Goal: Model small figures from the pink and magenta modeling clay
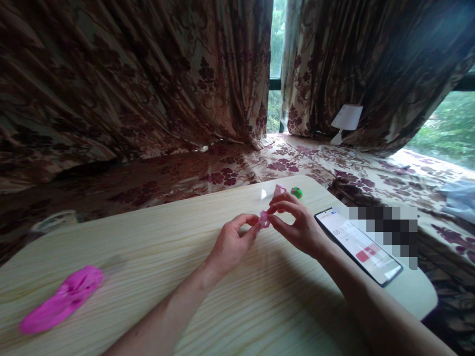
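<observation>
A small, light pink, knobbly piece point(263, 219) is held above the wooden table point(148, 237), between the fingertips of both hands. My left hand point(236, 242) pinches its left side with thumb and forefinger. From the right, my right hand point(297, 225) closes its thumb and fingertips on the same piece. Just behind the right fingers stands another light pink piece point(280, 188), its lower part hidden. Beside that lies a small green round thing point(296, 192) with pink spots. What the pink pieces are made of I cannot tell.
A phone point(358, 244) showing a running timer lies right of my right forearm. At the table's left lies a long, bright pink, crumpled-looking piece point(61, 300). Beyond the table are a flowered cover point(282, 163), a white lamp point(347, 117) and patterned curtains point(166, 74).
</observation>
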Demonstrator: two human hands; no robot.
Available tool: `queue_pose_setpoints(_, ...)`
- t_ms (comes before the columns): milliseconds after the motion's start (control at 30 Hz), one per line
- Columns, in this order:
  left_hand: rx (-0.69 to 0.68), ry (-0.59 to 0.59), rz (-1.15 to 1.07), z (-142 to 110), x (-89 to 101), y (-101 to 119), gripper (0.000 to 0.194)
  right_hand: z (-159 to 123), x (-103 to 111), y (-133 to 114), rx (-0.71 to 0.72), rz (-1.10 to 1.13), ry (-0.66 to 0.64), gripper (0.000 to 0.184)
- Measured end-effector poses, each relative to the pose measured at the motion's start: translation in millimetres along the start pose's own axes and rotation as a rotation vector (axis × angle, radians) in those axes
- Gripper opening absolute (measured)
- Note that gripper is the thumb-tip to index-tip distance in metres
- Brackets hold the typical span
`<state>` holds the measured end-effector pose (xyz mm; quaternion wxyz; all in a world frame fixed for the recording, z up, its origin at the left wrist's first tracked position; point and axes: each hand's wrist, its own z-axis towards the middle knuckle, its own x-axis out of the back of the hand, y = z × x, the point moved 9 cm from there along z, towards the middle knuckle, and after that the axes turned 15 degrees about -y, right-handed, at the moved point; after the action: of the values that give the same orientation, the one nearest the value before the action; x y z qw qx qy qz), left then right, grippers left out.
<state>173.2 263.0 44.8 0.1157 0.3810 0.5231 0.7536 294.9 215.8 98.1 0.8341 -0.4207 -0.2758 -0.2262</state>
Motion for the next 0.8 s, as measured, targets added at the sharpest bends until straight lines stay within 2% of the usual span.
queue_pose_setpoints(200, 0.022, 0.018, 0.017, -1, 1.0, -3, 0.026, 0, -5, 0, 0.023, -0.03, -0.015, 0.003)
queue_pose_setpoints(500, 0.014, 0.012, 0.019, 1, 0.5, -4, 0.025, -1, -5, 1, -0.014, 0.001, -0.001, 0.007)
queue_pose_setpoints(667, 0.034, 0.015, -0.215, 4, 8.9, -10, 0.024, -3, 1, 21, -0.167, 0.225, 0.056, 0.016)
queue_pose_setpoints(800, 0.068, 0.004, -0.364, 4, 8.6, -16, 0.026, -1, -14, 22, -0.221, 0.291, -0.087, 0.021)
